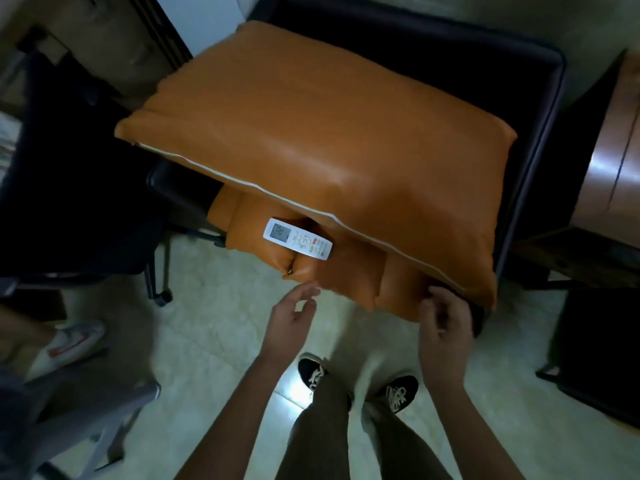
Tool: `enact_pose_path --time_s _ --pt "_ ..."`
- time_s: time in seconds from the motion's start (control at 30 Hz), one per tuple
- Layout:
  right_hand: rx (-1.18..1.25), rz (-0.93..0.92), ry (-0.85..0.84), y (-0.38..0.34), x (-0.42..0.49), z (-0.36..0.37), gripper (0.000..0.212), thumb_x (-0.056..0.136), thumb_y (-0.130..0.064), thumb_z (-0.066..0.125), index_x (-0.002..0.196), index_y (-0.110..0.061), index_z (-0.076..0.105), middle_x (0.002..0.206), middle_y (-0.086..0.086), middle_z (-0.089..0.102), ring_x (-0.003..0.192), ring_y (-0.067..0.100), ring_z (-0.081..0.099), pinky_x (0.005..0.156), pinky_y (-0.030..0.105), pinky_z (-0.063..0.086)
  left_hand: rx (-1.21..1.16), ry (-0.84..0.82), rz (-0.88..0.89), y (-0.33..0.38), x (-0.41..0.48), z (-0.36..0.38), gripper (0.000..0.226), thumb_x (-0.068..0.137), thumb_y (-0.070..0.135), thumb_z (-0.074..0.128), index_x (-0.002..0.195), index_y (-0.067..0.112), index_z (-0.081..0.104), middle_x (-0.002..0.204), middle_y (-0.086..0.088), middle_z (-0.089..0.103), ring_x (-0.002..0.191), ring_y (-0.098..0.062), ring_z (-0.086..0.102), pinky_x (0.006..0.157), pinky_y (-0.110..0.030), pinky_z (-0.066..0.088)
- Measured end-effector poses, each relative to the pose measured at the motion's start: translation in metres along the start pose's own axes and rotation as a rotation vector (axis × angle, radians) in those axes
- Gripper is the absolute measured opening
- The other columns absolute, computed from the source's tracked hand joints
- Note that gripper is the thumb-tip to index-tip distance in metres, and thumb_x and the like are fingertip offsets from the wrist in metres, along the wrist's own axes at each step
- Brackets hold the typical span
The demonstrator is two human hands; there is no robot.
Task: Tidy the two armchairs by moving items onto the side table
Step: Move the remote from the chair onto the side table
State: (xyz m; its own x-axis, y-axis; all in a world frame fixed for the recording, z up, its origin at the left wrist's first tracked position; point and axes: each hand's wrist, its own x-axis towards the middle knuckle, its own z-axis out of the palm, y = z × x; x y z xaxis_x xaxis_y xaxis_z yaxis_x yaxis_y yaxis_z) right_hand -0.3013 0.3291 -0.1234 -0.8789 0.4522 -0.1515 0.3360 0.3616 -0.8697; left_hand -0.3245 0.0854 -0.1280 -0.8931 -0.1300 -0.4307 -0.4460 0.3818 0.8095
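A pale glossy tiled floor [214, 341] lies in dim light, a dark wheeled chair [69, 185] at left.

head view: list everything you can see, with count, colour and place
large cushion: one, orange, on the armchair
small cushions: at least two, orange, under its front edge
remote: one, white, on a small cushion
armchair: one, dark frame, centre
office chair: one, black, left
wooden table: one, brown, right
white shoe: one, another person's, far left
black shoes: two, own, bottom centre
left hand: open, below the remote
right hand: at the cushions' front edge, grip unclear
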Motion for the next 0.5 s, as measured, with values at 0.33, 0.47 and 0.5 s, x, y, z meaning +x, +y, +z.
enact_pose_path --time_s 0.33,0.47,0.5 --pt "-0.099 0.101 -0.504 -0.008 0.035 0.130 0.039 0.095 -0.026 0.067 0.133 -0.018 0.060 0.127 -0.003 0.060 0.116 0.018 0.060 0.097 0.038 0.052 0.059 0.064 -0.018 -0.046 0.079 -0.053 0.037 0.098 0.009 0.061 0.132 0.024 0.057 0.124 0.013 0.059 0.108 0.005 0.057 0.086 -0.006 0.041" --pt "-0.319 -0.068 -0.549 -0.005 0.043 0.175 0.059 0.087 -0.031 0.073 0.141 -0.026 0.053 0.138 0.000 0.054 0.126 0.021 0.050 0.105 0.041 0.044 0.040 -0.010 -0.086 -0.071 0.095 -0.069 0.032 0.098 0.010 0.060 0.126 0.026 0.059 0.119 0.011 0.063 0.106 -0.004 0.061 0.088 -0.022 0.051" --pt "-0.396 -0.125 -0.554 -0.005 0.043 0.184 0.064 0.085 -0.035 0.074 0.144 -0.028 0.050 0.142 -0.001 0.051 0.128 0.021 0.047 0.106 0.035 0.041 0.051 -0.076 -0.117 -0.079 0.094 -0.072 0.029 0.099 0.010 0.060 0.121 0.027 0.062 0.115 0.006 0.066 0.103 -0.010 0.063 0.086 -0.028 0.053"
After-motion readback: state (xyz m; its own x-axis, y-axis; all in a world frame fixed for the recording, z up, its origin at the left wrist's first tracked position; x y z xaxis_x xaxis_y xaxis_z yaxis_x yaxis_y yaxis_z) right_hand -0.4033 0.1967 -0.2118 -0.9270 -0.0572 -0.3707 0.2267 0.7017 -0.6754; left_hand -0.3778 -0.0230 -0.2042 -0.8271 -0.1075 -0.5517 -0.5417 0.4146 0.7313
